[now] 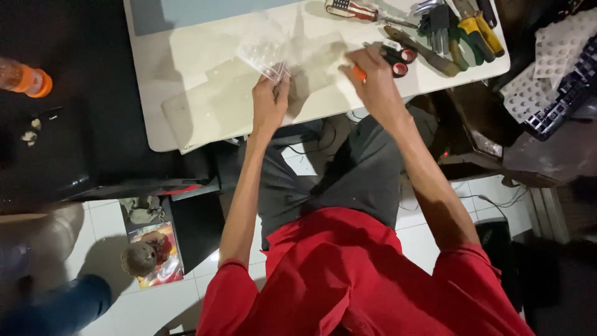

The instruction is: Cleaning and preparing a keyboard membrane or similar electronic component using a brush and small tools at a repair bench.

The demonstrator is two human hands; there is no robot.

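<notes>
Our left hand (268,107) was closed in a pinch on a small clear plastic bag (266,55), gripping it by its lower corner, just above the near edge of the white table (186,68). That edge ran close under both wrists, so we had little tabletop between the hands and the drop to our lap. Beyond the bag, the middle of the table lay bare up to a pale blue sheet (205,9) at the far edge, which gave us room to move forward and to the left. A flat translucent panel (211,106) lay under the left hand and reached the table's near edge.

Our right hand (372,78) was curled shut around a small orange-tipped tool (359,73); we could not tell what kind it was. Just to its right lay red-handled scissors (398,61), almost touching the knuckles. Further right, a crowd of screwdrivers and hex keys (457,31) filled the table's right corner, leaving that side cramped. An orange-capped bottle (25,78) stood well apart on the dark surface at far left
</notes>
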